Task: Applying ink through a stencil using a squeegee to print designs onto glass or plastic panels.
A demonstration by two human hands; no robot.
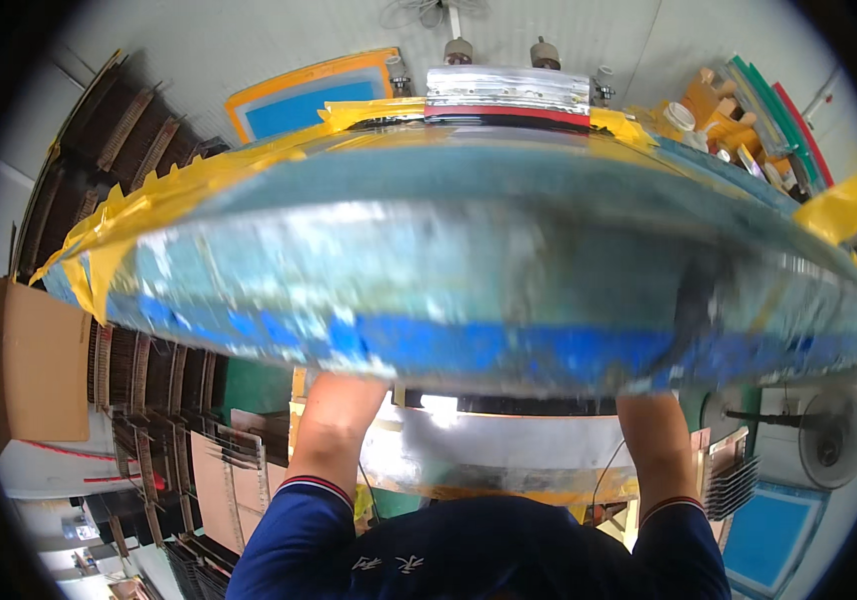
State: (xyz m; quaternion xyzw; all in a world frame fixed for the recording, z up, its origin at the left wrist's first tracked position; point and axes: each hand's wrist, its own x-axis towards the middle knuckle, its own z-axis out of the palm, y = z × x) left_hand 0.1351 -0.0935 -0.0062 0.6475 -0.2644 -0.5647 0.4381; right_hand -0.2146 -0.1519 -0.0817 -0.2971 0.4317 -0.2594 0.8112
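Observation:
A wide frame-like board (509,260) spans the head view in front of me, tilted so its near edge faces me. That edge is smeared grey-green, with blue paint (439,342) along its lower part and motion blur over it. Yellow tape (179,195) covers its left and far borders. Both my forearms, left (337,425) and right (657,445), reach up to its lower edge. Beyond the wrists my hands are hidden behind the board, so finger positions do not show. A clear-and-red strip (509,95) lies across the far edge.
Below the board is a pale work surface (499,445). Dark drying racks (139,375) and a brown cardboard sheet (44,360) stand left. At right are a fan (834,435) and a blue framed screen (774,535). Bottles and tools (724,115) crowd the back right.

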